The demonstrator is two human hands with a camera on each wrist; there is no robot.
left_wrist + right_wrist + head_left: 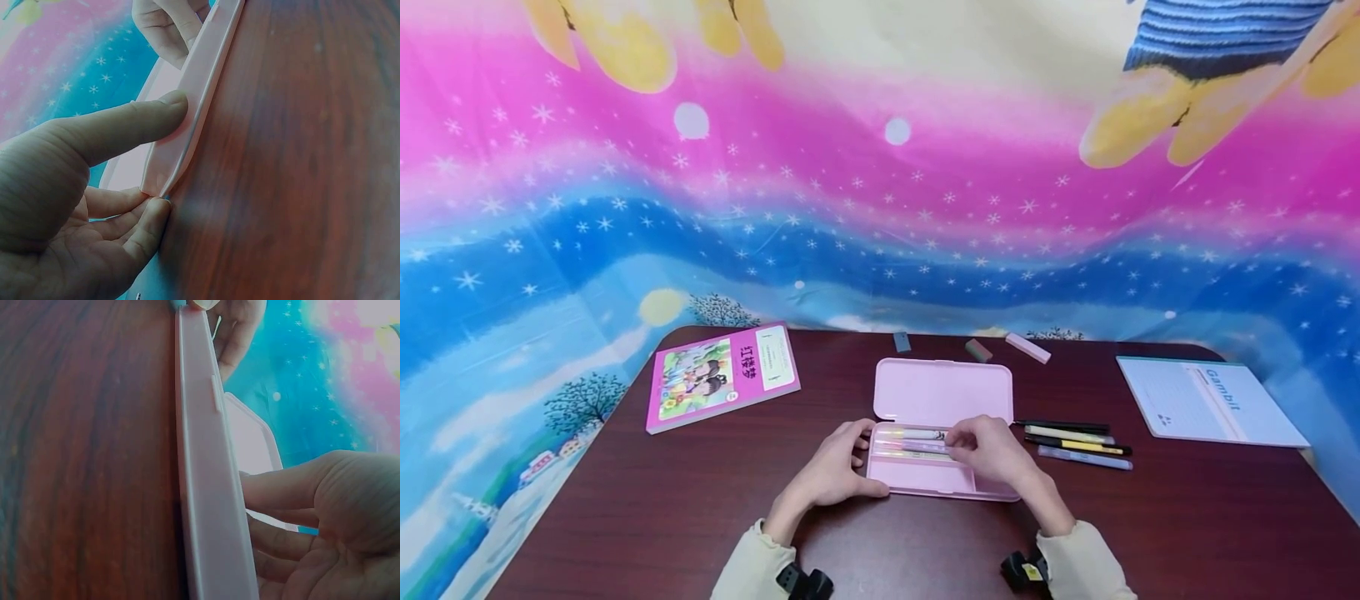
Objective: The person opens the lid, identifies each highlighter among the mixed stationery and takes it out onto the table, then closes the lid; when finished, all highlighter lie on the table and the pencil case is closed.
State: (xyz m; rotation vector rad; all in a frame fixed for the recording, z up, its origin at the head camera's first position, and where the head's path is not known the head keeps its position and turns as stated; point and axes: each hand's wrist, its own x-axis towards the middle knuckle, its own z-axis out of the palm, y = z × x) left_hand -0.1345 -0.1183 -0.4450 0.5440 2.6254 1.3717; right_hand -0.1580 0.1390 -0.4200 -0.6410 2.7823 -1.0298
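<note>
A pink pencil case (921, 477) lies on the table with its lid (943, 392) folded back. Several pens (913, 446) lie side by side in the upper part of its tray. My left hand (835, 467) grips the case's left end, thumb (147, 122) on the front wall and the other fingers round the corner. Over the tray, my right hand (992, 450) has its fingers curled down and pinches the right end of a pen. In the right wrist view the case wall (215, 462) hides those fingertips.
Right of the case lie several pens and markers (1078, 442). Behind the lid are a grey-blue eraser (902, 342), a brownish-green eraser (978, 350) and a pink-white block (1027, 348). A pink book (722, 379) lies left, a notebook (1210, 400) right. A printed cloth hangs behind the table.
</note>
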